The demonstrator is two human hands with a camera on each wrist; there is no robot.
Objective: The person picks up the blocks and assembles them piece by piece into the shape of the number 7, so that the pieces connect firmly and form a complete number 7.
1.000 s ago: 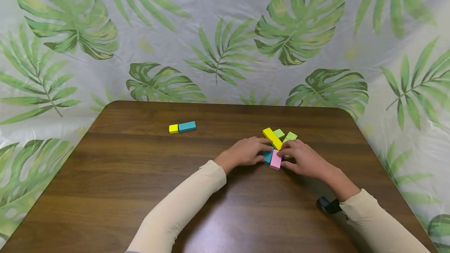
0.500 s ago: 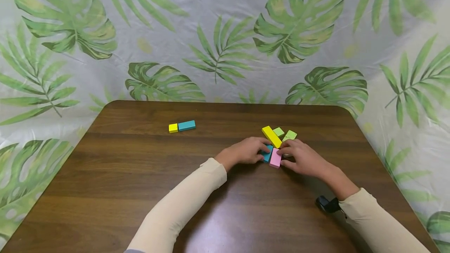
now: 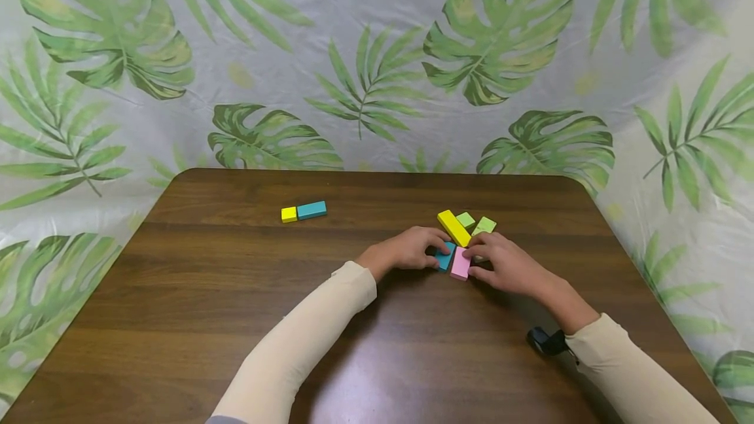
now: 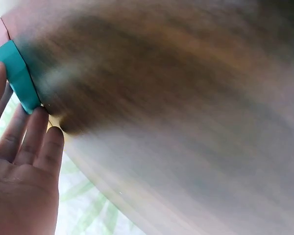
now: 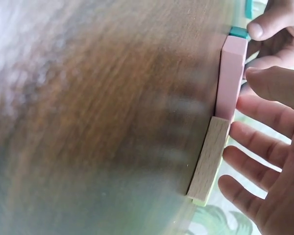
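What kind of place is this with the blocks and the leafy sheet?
Probably a staged tabletop recording setup, not a lived-in room: a dark wooden table holding only coloured blocks such as the pink block, and a palm-leaf printed sheet hung as a backdrop.

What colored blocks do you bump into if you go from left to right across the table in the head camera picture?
Small yellow cube block → teal rectangular block beside it → teal block under the left hand → pink rectangular block → light green flat block.
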